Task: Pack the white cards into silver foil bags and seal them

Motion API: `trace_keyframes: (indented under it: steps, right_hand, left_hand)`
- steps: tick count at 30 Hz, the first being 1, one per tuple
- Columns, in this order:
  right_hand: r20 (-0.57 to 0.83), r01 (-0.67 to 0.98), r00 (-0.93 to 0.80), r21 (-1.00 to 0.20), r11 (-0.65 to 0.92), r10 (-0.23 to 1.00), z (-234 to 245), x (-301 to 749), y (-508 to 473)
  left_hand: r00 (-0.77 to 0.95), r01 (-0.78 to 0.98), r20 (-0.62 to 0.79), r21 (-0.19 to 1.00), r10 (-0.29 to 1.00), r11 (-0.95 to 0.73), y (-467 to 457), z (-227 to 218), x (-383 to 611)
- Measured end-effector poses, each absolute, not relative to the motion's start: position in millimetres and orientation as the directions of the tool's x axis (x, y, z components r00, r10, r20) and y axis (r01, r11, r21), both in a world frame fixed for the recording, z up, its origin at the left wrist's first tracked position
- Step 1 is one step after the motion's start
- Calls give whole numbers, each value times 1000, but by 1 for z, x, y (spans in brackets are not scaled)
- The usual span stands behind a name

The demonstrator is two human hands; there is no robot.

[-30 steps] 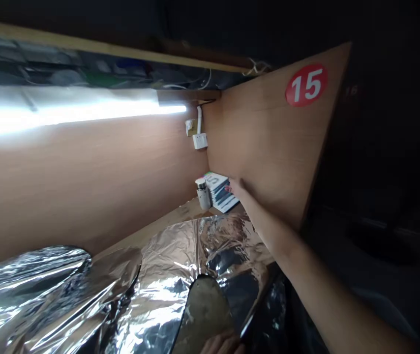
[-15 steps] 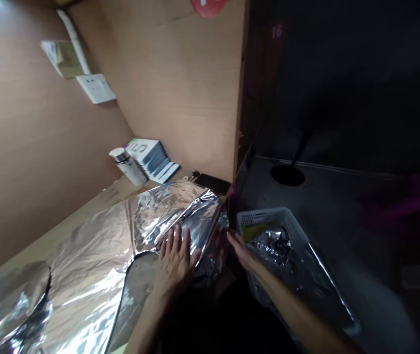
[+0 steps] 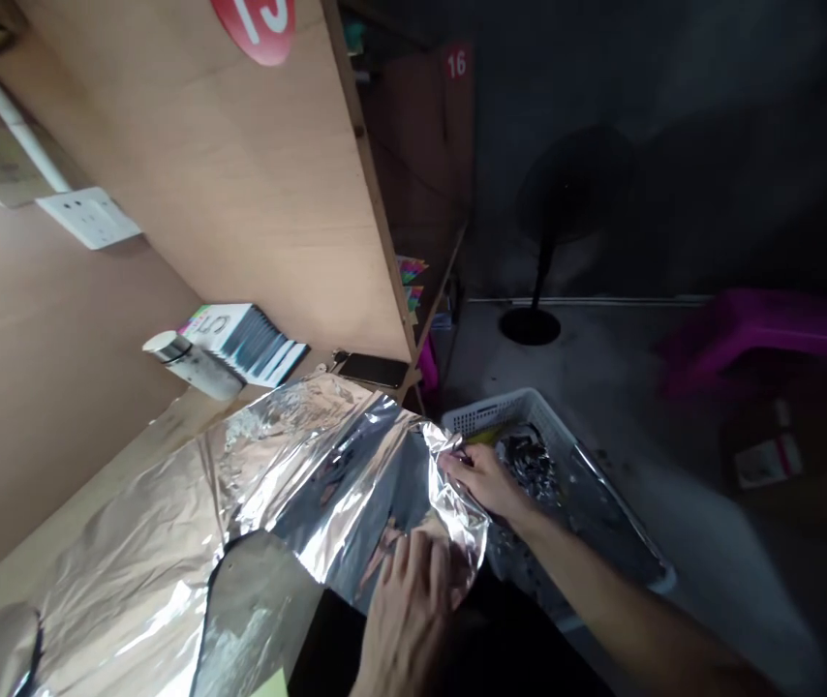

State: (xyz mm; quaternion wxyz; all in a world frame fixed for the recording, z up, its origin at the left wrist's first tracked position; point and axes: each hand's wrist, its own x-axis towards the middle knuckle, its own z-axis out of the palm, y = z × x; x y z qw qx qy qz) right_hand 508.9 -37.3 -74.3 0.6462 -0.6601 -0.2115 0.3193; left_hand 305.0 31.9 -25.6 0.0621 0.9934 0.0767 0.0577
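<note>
A wide sheet of silver foil [image 3: 268, 474] lies crumpled over the wooden desk [image 3: 94, 484]. My right hand [image 3: 482, 476] pinches the foil's right corner and holds it up off the desk edge. My left hand [image 3: 413, 600] lies at the foil's near edge with its fingers stretched against the sheet. A curved grey cut-out shape [image 3: 260, 610] rests at the front edge, left of my left hand.
A white plastic basket [image 3: 522, 407] with foil scraps sits on the floor to the right. A metal bottle [image 3: 192, 363], a stack of boxes [image 3: 246, 339] and a dark phone [image 3: 374, 370] stand by the numbered wooden partition [image 3: 254, 174]. A fan stand [image 3: 534, 319] and pink stool [image 3: 754, 329] are farther off.
My right hand left the boxes at the back, came to the desk edge and took the foil's corner, lifting it. My left hand slid toward me along the foil. My view swung right.
</note>
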Motion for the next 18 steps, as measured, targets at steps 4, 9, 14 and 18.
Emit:
trace_keyframes:
  steps: [4, 9, 14, 18]
  right_hand:
    - [-146, -121, 796, -989, -83, 588, -50, 497, -39]
    - [-188, -202, 805, -979, -39, 562, -51, 486, -37]
    - [-137, -204, 802, -978, 51, 582, -60, 482, -43]
    - [-149, -239, 795, -968, 78, 588, -82, 488, -56]
  left_hand:
    - [989, 149, -26, 255, 147, -955, 13, -33, 290]
    - [915, 404, -228, 527, 334, -748, 48, -7, 293]
    - [822, 502, -383, 837, 421, -219, 79, 20, 304]
    - [855, 344, -385, 922, 346, 175, 96, 25, 302]
